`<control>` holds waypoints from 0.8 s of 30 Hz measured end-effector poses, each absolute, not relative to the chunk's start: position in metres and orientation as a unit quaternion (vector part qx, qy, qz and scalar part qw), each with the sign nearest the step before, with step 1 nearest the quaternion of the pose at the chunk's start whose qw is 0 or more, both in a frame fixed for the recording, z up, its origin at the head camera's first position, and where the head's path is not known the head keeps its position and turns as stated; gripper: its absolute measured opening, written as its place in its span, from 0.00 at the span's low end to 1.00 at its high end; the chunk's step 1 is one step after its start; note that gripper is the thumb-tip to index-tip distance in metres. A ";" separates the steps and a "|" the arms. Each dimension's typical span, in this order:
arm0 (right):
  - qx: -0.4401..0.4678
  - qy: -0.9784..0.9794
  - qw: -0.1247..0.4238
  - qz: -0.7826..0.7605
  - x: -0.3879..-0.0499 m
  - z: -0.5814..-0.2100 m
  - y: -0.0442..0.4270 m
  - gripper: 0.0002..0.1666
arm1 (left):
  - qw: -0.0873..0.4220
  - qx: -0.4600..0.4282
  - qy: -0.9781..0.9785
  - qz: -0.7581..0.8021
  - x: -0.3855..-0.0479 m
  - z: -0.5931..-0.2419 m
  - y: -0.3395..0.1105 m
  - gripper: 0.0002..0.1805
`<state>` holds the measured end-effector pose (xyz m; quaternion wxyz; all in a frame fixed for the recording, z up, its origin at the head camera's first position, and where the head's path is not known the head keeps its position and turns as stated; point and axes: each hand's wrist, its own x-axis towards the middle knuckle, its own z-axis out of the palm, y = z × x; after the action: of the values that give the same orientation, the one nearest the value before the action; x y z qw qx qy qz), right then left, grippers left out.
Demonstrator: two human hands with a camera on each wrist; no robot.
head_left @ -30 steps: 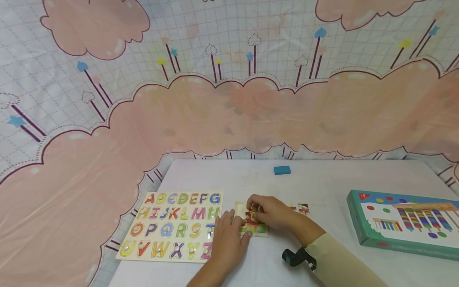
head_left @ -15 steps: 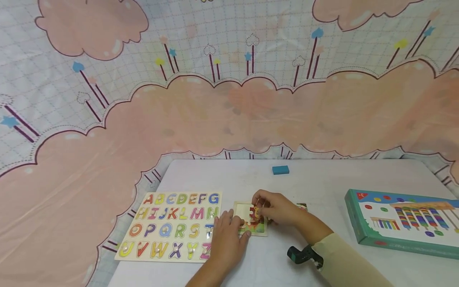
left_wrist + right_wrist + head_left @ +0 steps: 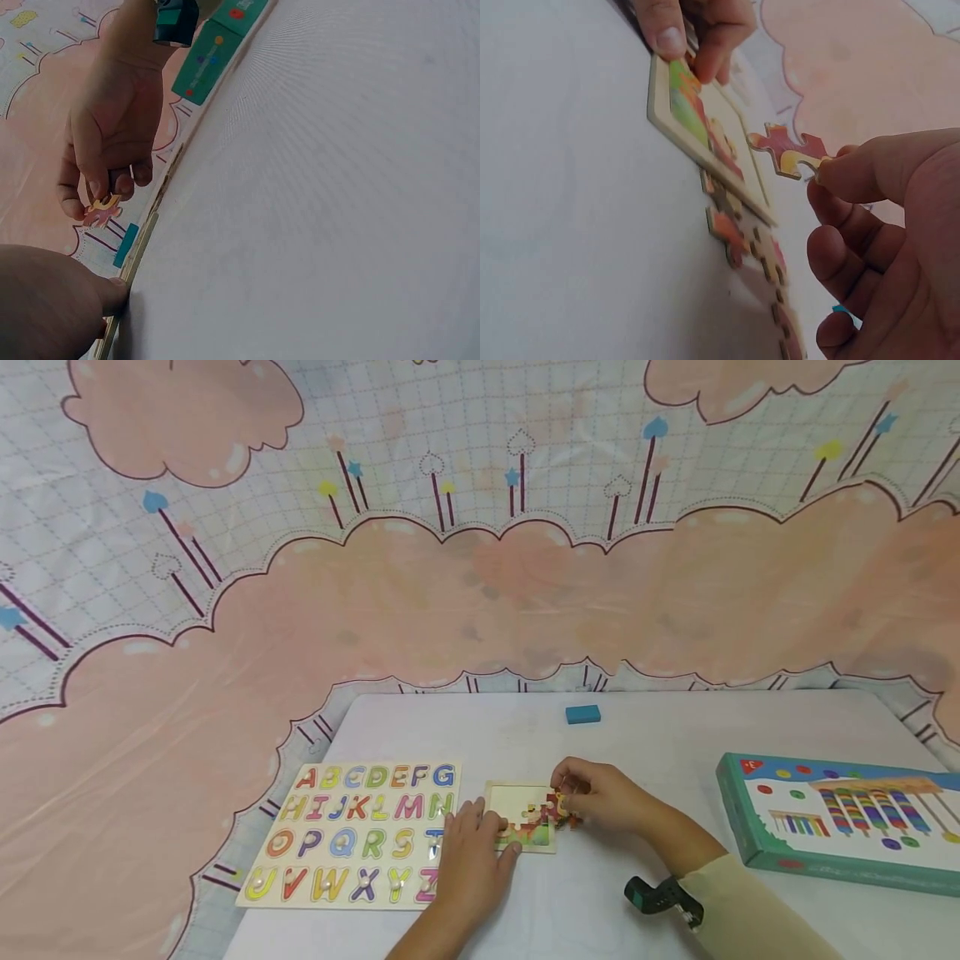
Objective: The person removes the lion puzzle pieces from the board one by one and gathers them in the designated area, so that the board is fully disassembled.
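Observation:
My right hand [image 3: 600, 793] pinches a red and yellow jigsaw piece [image 3: 780, 150] between thumb and index finger, just above the right side of a small wooden puzzle tray [image 3: 536, 850]. In the right wrist view the other fingers curl below the piece. Assembled green and orange pieces [image 3: 536, 835] fill the tray's near part; its far part shows bare wood. My left hand [image 3: 474, 868] rests on the tray's near left corner, thumb at the rim and fingers over the edge. Loose jigsaw pieces [image 3: 727, 232] lie beside the tray, partly hidden by my right hand in the head view.
A wooden alphabet board [image 3: 352, 827] with knobbed letters lies left of the tray, partly under my left hand. Further back on the white table [image 3: 465, 727] is a blue block [image 3: 582, 714]. A green-edged toy box [image 3: 847, 822] stands at the right.
My right hand has moved rightward from over the tray to its right edge, still holding the jigsaw piece. My left hand stays on the tray's corner. The head view has shifted slightly.

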<state>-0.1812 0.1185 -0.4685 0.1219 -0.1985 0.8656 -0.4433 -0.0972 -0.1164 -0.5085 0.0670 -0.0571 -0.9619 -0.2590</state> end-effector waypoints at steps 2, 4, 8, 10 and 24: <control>-0.191 0.867 0.122 -0.443 -0.180 -0.469 0.123 0.12 | 0.066 -0.056 -0.962 -0.259 -0.097 -0.509 -0.117 0.16; -0.182 0.872 0.119 -0.438 -0.178 -0.469 0.127 0.12 | 0.065 -0.056 -0.962 -0.260 -0.097 -0.509 -0.117 0.16; -0.170 0.883 0.114 -0.423 -0.174 -0.469 0.135 0.12 | 0.064 -0.055 -0.961 -0.262 -0.097 -0.509 -0.117 0.15; -0.168 0.887 0.114 -0.414 -0.172 -0.469 0.140 0.11 | 0.065 -0.056 -0.961 -0.262 -0.097 -0.509 -0.117 0.15; -0.204 0.900 0.077 -0.378 -0.165 -0.475 0.161 0.10 | 0.066 -0.056 -0.961 -0.261 -0.097 -0.508 -0.117 0.16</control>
<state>-0.1648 0.1607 -0.4749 0.0768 -0.2038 0.8999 -0.3779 -0.0971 -0.1166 -0.5080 0.0658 -0.0557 -0.9614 -0.2612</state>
